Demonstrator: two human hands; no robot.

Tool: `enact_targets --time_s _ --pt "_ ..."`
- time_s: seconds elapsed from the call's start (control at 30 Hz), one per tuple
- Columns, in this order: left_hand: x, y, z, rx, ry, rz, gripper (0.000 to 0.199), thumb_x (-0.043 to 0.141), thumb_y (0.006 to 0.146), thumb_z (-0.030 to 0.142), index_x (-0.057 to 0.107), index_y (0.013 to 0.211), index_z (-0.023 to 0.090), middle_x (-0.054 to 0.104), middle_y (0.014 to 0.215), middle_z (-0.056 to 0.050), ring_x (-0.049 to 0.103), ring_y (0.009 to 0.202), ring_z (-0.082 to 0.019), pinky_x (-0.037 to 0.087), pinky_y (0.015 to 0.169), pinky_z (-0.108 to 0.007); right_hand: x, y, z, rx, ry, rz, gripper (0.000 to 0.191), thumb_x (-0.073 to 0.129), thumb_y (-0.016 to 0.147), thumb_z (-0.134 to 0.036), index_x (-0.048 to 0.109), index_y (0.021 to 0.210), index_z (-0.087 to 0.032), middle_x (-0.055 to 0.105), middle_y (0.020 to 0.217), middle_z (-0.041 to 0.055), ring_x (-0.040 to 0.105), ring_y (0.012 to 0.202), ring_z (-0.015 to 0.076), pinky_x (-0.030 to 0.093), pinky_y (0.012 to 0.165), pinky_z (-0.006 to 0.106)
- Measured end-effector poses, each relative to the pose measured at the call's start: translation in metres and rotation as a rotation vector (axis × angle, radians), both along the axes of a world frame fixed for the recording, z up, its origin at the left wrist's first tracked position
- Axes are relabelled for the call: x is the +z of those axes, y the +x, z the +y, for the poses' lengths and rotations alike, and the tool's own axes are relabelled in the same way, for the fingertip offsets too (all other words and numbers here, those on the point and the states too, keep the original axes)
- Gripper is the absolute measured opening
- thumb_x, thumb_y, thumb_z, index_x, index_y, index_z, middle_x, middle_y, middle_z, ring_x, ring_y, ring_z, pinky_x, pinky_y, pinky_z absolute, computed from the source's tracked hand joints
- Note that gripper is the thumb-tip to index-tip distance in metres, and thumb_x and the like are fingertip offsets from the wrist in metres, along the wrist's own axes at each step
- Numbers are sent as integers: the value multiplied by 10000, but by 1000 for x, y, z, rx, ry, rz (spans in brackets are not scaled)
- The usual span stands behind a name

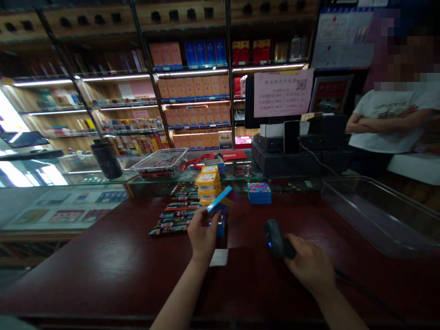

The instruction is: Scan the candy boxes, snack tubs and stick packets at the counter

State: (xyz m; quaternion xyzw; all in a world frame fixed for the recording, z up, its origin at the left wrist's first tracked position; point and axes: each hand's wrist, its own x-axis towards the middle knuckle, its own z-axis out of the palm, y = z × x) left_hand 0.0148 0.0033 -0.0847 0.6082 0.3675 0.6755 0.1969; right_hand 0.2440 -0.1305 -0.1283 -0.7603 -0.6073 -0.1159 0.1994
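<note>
Between the thumb and fingers of my left hand (202,233) is a small blue box (220,200), tilted and blurred by motion. My right hand (311,263) is wrapped round the handle of a dark barcode scanner (274,240), which shows a blue light and trails a cable. Behind my left hand stand stacked yellow tubs (207,180) and another blue box (222,224), partly hidden. Several patterned sticks (172,223) lie in a row to their left. A short stack of blue boxes (259,193) sits farther back on the dark red table (117,275).
A clear plastic bin (378,220) stands at the right. Along the back are a clear tray (160,161) of small packs, a black bottle (106,159) and a monitor with a pink sheet (282,94). A person with folded arms (392,121) stands at the right.
</note>
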Motion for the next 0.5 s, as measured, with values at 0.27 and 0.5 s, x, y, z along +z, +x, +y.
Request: enact_targets --time_s 0.27,0.5 --pt "40 86 46 90 412 829 146 520 852 228 653 912 219 616 814 -50 536 837 -196 434 746 -328 1 1 4 13 -31 107 235 508 786 -197 612 995 -224 699 905 37 644 810 191 422 697 290" --pt "19 149 86 14 381 1149 162 515 854 168 655 787 215 608 849 -77 504 864 -214 389 696 -325 1 0 4 -27 -14 138 192 510 784 -174 616 926 -247 702 865 18 641 788 186 405 707 293"
